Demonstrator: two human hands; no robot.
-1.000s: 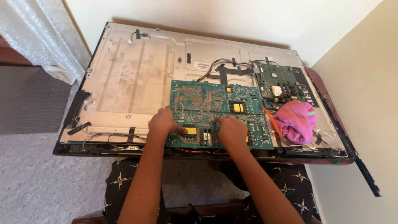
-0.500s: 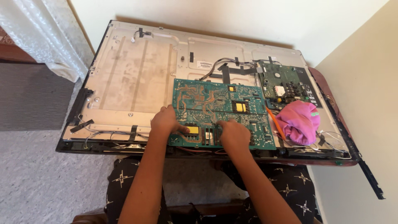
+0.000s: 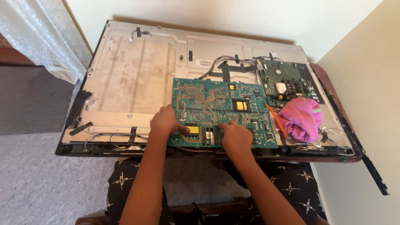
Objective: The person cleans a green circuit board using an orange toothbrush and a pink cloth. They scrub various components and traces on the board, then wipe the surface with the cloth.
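A green circuit board (image 3: 223, 112) lies flat, solder side up, its near edge under the fingers (image 3: 183, 128) of both hands.

soft, even daylight, faint shadows, sharp focus, slight wide-angle bending at the edges

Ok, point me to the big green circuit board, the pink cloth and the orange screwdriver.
Big green circuit board (image 3: 216, 104), head view, on its bare upper middle.
Pink cloth (image 3: 301, 118), head view, on the middle of the bundle.
Orange screwdriver (image 3: 276, 121), head view, on its shaft left of the cloth.
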